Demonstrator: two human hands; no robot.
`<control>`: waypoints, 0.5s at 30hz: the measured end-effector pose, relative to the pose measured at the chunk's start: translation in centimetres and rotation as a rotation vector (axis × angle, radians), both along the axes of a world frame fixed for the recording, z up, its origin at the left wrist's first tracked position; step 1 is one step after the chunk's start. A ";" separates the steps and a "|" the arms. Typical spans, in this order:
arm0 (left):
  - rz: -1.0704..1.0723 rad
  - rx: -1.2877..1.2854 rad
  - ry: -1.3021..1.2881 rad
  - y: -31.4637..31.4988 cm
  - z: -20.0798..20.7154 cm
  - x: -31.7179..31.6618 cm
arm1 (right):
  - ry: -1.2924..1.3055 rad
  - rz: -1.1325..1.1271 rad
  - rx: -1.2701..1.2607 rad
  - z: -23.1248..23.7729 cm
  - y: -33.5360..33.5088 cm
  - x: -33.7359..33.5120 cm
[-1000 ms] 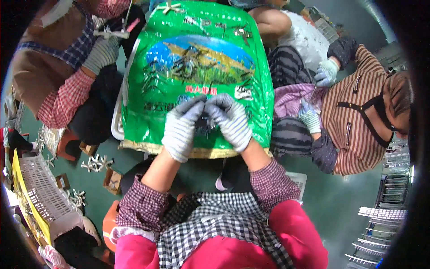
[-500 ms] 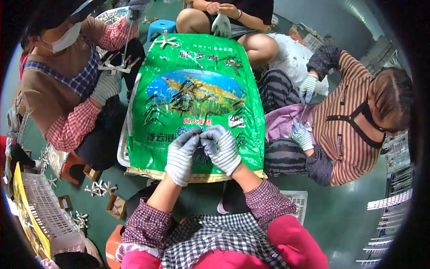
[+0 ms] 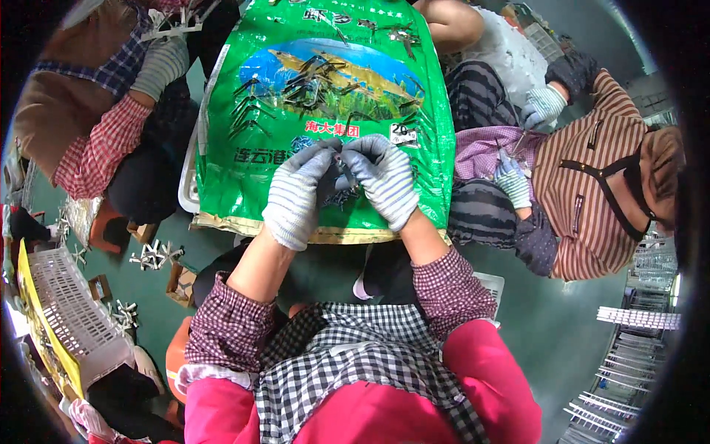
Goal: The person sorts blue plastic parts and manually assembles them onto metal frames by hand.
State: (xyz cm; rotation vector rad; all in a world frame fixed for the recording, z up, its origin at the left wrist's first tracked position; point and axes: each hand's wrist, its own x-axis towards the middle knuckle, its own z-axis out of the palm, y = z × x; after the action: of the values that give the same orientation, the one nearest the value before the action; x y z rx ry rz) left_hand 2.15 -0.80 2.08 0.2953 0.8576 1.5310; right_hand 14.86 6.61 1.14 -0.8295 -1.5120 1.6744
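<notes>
Left hand and right hand sit higher in my view than before, grip narrow on a small dark piece over the green sack's near half; I judge it unfinished, with loose dark pieces farther up the sack.

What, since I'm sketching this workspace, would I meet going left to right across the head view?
White perforated crate → small cardboard box → left gloved hand → right gloved hand → lilac checked cloth → co-worker's brown-striped top.
</notes>
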 end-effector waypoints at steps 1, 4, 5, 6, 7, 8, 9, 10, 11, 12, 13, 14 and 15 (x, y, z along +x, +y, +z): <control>-0.001 -0.010 -0.011 0.0 -0.1 0.1 | -0.016 -0.011 0.038 0.0 -0.2 0.0; 0.051 -0.057 0.066 0.1 -0.9 0.3 | -0.202 -0.053 0.225 0.1 -0.3 0.1; 0.051 -0.059 0.065 0.1 -0.8 0.4 | -0.340 -0.088 0.527 0.1 0.0 0.1; 0.071 -0.044 0.154 0.1 -0.8 0.5 | -0.476 -0.122 0.830 0.1 0.1 0.2; 0.091 -0.028 0.243 0.1 -0.8 0.6 | -0.476 -0.121 0.829 0.3 0.0 0.2; 0.094 -0.029 0.243 0.1 -0.9 0.6 | -0.530 -0.099 0.859 0.9 -0.1 0.2; 0.111 -0.011 0.274 0.1 -1.1 0.6 | -0.583 -0.076 0.889 1.2 -0.2 0.2; 0.128 0.006 0.305 0.1 -1.3 0.7 | -0.581 -0.073 0.890 1.2 -0.1 0.2; 0.127 0.007 0.304 0.1 -1.3 0.8 | -0.607 -0.068 0.944 1.2 -0.1 0.4; 0.118 0.000 0.247 0.0 -1.3 0.9 | -0.632 -0.062 0.998 1.2 0.0 0.5; 0.110 -0.007 0.191 0.0 -1.3 1.0 | -0.633 -0.063 0.998 1.2 0.0 0.6; 0.107 -0.006 0.191 0.1 -1.3 1.0 | -0.667 -0.086 0.973 1.1 0.0 0.6; 0.046 0.002 0.192 0.1 -1.3 0.9 | -0.701 -0.109 0.948 1.0 0.1 0.7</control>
State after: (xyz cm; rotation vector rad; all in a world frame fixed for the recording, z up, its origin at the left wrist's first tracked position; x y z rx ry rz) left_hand 3.01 -0.69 0.81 0.4318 1.0188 1.5637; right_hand 15.54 6.67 2.16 -0.9400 -2.3556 0.4075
